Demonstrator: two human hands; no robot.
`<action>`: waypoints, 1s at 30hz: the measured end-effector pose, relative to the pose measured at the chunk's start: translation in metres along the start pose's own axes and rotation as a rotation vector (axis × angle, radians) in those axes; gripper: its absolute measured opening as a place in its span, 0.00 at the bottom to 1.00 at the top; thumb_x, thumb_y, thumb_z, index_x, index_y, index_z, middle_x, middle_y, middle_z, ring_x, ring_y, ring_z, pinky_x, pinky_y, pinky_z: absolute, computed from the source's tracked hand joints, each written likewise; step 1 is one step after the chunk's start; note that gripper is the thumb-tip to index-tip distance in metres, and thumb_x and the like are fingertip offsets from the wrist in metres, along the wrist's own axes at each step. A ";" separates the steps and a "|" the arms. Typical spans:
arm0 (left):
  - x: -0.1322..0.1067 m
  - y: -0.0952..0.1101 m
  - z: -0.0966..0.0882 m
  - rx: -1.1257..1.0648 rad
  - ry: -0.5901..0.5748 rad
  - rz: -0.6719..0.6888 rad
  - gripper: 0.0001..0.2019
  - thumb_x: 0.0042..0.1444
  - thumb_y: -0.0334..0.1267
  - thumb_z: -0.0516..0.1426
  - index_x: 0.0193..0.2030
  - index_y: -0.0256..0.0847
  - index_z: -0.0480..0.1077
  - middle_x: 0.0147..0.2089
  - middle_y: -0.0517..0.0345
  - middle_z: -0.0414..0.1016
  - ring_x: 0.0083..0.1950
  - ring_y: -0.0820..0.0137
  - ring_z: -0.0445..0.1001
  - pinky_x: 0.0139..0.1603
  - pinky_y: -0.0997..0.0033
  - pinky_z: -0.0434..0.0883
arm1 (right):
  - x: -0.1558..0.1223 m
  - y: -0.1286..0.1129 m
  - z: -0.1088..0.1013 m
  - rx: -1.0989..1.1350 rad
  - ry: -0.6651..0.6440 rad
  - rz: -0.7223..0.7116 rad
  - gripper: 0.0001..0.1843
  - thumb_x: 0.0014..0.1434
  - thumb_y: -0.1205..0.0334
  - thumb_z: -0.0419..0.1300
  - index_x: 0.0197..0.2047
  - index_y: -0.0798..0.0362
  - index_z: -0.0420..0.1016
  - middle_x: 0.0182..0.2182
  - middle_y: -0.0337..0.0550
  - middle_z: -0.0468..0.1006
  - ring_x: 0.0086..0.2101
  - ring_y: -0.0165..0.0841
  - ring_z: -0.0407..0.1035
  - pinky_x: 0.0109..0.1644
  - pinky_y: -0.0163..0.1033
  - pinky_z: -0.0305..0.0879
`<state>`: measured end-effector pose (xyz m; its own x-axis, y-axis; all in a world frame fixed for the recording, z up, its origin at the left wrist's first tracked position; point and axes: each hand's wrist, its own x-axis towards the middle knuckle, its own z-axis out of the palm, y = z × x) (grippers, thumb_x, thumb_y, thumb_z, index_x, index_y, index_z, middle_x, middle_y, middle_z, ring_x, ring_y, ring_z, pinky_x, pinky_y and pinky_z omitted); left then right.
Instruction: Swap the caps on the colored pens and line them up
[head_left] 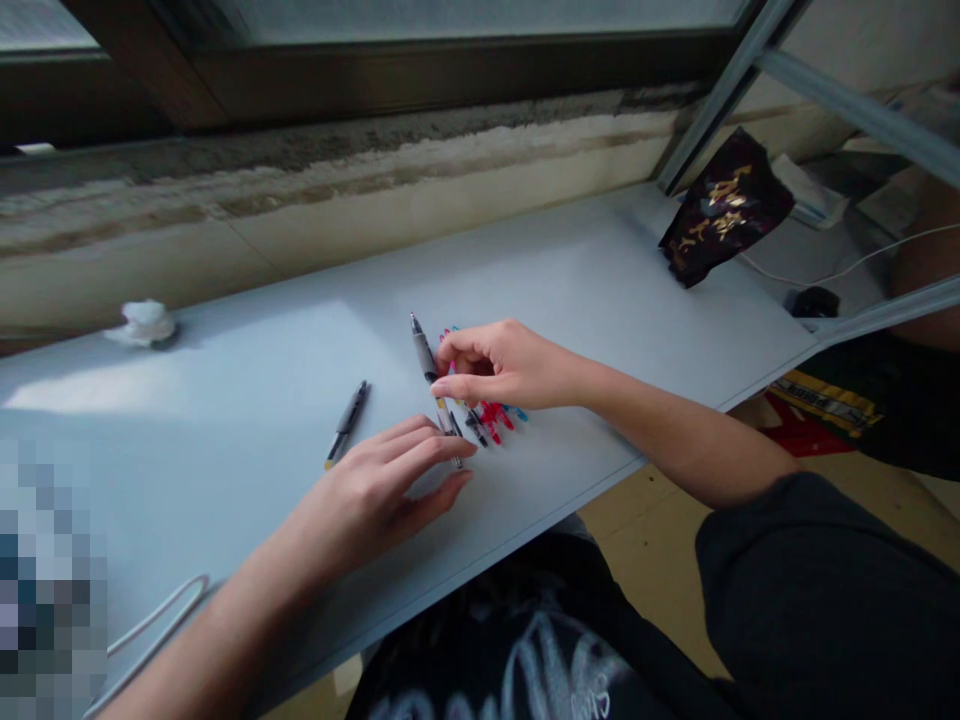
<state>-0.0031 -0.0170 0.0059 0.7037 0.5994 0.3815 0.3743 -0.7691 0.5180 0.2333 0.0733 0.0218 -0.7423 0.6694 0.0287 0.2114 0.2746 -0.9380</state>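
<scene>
My right hand (504, 365) comes in from the right and is shut on a grey ballpoint pen (426, 355), which stands tilted with its tip pointing away from me. My left hand (371, 490) lies low on the white desk (225, 400), its fingertips at or touching the lower end of that pen. Under and beside my right hand lies a bunch of pens with red and blue parts (491, 418), partly hidden by my fingers. A dark slim pen (347, 424) lies apart on the desk, left of my hands.
A crumpled white tissue (144, 323) sits at the desk's far left. A black-and-gold foil bag (726, 205) stands at the far right corner. A white cable (154, 622) runs along the near left edge. Window frame and a stained wall rise behind the desk.
</scene>
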 end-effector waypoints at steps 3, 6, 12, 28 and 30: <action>0.000 -0.001 0.002 0.019 -0.004 0.017 0.09 0.74 0.28 0.59 0.56 0.42 0.73 0.42 0.56 0.82 0.41 0.68 0.80 0.44 0.70 0.76 | 0.000 -0.002 0.000 0.018 -0.012 0.009 0.16 0.69 0.49 0.65 0.42 0.55 0.74 0.27 0.38 0.81 0.27 0.29 0.68 0.36 0.36 0.61; 0.001 0.001 0.000 0.026 -0.005 0.024 0.09 0.74 0.25 0.56 0.54 0.42 0.72 0.40 0.56 0.80 0.40 0.68 0.79 0.43 0.70 0.75 | -0.001 -0.002 0.000 0.022 -0.002 0.002 0.16 0.69 0.49 0.65 0.40 0.55 0.73 0.26 0.38 0.80 0.27 0.29 0.68 0.37 0.36 0.61; 0.002 0.004 -0.002 0.009 0.000 0.033 0.09 0.74 0.24 0.57 0.54 0.41 0.72 0.40 0.56 0.80 0.41 0.68 0.78 0.43 0.70 0.75 | -0.001 -0.004 0.001 0.060 0.005 0.008 0.16 0.68 0.49 0.65 0.39 0.54 0.72 0.26 0.39 0.80 0.27 0.30 0.69 0.37 0.36 0.62; 0.003 0.004 0.001 -0.013 -0.008 0.023 0.10 0.73 0.24 0.56 0.55 0.40 0.73 0.41 0.55 0.80 0.42 0.67 0.78 0.44 0.70 0.75 | 0.003 0.011 0.015 0.360 0.188 -0.040 0.36 0.66 0.60 0.69 0.70 0.51 0.56 0.33 0.30 0.78 0.28 0.29 0.77 0.35 0.35 0.71; 0.002 0.002 0.003 -0.024 -0.010 0.016 0.11 0.73 0.23 0.57 0.55 0.40 0.73 0.42 0.54 0.80 0.42 0.67 0.78 0.44 0.70 0.75 | 0.003 0.011 0.016 0.382 0.212 -0.057 0.36 0.67 0.61 0.69 0.71 0.51 0.56 0.32 0.29 0.77 0.28 0.30 0.78 0.35 0.35 0.72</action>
<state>0.0013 -0.0181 0.0059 0.7158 0.5845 0.3820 0.3485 -0.7731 0.5299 0.2231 0.0673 0.0062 -0.5908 0.7983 0.1171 -0.1061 0.0670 -0.9921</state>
